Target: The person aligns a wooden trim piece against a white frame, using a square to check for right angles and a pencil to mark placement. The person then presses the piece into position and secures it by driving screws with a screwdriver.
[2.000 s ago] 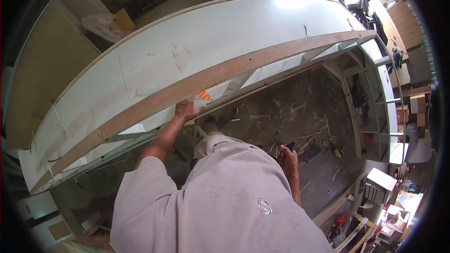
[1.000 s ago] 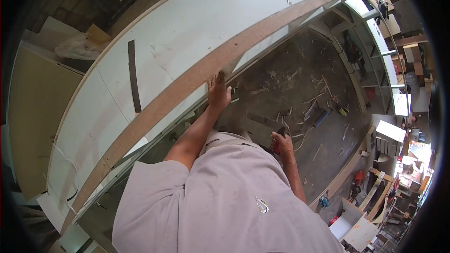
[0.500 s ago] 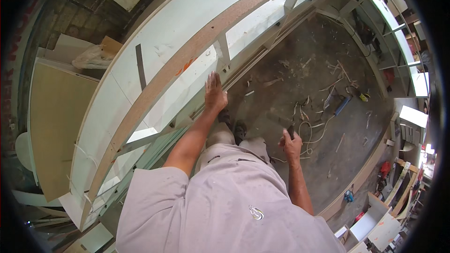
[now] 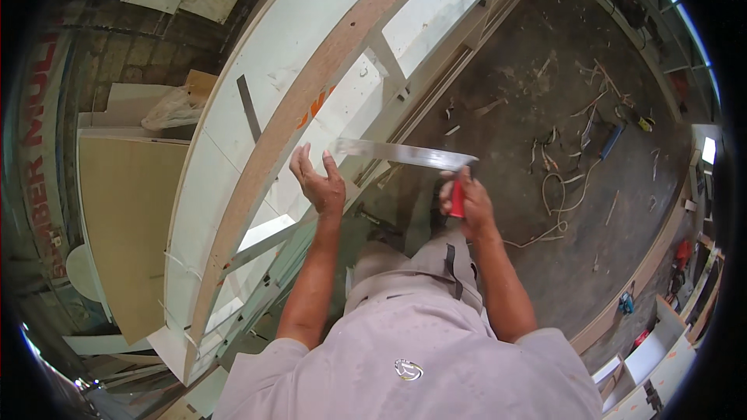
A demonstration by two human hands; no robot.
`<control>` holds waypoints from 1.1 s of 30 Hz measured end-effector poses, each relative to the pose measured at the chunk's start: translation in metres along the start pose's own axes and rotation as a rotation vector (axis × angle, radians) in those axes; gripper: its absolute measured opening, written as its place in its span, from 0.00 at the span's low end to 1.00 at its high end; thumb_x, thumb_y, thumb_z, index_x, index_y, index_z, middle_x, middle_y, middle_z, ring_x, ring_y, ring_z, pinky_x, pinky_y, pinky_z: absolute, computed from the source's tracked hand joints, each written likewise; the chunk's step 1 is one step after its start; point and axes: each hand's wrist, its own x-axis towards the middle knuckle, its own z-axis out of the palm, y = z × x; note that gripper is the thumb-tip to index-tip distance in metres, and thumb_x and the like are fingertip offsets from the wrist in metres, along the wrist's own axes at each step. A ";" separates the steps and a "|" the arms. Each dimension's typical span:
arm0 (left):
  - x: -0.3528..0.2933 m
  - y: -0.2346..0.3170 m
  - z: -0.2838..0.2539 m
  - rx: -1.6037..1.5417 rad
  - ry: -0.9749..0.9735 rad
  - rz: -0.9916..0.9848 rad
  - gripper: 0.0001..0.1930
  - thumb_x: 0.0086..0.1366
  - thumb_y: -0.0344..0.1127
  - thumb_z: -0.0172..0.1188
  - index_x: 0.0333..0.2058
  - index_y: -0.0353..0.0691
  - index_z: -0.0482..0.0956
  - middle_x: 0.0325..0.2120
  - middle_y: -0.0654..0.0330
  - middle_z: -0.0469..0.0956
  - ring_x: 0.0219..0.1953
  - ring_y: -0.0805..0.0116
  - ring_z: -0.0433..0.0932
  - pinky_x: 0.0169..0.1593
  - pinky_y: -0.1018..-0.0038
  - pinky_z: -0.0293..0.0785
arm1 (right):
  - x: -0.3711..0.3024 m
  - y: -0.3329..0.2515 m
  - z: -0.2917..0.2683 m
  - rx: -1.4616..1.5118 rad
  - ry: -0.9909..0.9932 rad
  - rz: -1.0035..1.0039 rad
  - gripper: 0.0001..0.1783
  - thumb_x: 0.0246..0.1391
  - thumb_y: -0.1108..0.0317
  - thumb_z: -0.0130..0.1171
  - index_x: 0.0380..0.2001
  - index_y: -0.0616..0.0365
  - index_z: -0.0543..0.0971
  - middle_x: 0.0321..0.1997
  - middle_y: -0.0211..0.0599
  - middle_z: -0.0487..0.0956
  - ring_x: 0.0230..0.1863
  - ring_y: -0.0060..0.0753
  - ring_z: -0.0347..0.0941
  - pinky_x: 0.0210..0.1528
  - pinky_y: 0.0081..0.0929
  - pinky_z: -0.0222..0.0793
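Running up the far left, as I see it from my remote post, is a pale banner (image 4: 37, 179) with large red lettering set sideways. Next comes a tan board (image 4: 132, 241), then a curved white panel (image 4: 212, 159), with a dark strip (image 4: 247, 105) lying on it. A brown curved rail (image 4: 315, 78) sweeps past, and orange print (image 4: 315, 107) shows beside it, partly covered. My left grip (image 4: 320, 187) is apart, fingers spread and raised, just beside the far end of the red-handled tool (image 4: 405, 154); I cannot tell whether they touch. The tool is held out in front of the body. Its long metal blade lies crosswise, pointing left, that end slightly higher, and is too blurred for me to read any marking. Below it, the shirt (image 4: 342, 389) carries a small oval emblem (image 4: 408, 369). My right grip (image 4: 476, 206) is clamped on the red handle, which runs downward, nearly square to the blade. Farther right, a blue rod (image 4: 612, 141) lies on the dark floor (image 4: 517, 148).
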 end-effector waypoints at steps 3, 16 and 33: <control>0.026 -0.026 0.014 0.067 -0.169 0.087 0.18 0.65 0.39 0.61 0.50 0.34 0.78 0.53 0.43 0.70 0.58 0.44 0.69 0.60 0.55 0.66 | 0.046 0.050 0.046 0.040 -0.047 0.031 0.27 0.68 0.43 0.48 0.41 0.61 0.72 0.23 0.36 0.78 0.17 0.25 0.72 0.20 0.26 0.71; 0.072 -0.133 0.066 0.475 -0.187 0.090 0.25 0.64 0.54 0.61 0.16 0.41 0.80 0.17 0.59 0.78 0.29 0.59 0.73 0.51 0.63 0.58 | 0.112 0.129 0.115 0.072 0.062 0.053 0.20 0.68 0.51 0.51 0.35 0.61 0.71 0.20 0.37 0.76 0.14 0.28 0.73 0.16 0.26 0.70; 0.075 -0.173 0.073 0.485 -0.076 0.242 0.25 0.68 0.49 0.56 0.16 0.41 0.81 0.19 0.56 0.80 0.28 0.55 0.76 0.44 0.59 0.60 | 0.122 0.135 0.124 0.022 0.044 0.073 0.20 0.67 0.51 0.51 0.35 0.60 0.71 0.19 0.36 0.75 0.13 0.28 0.72 0.15 0.27 0.69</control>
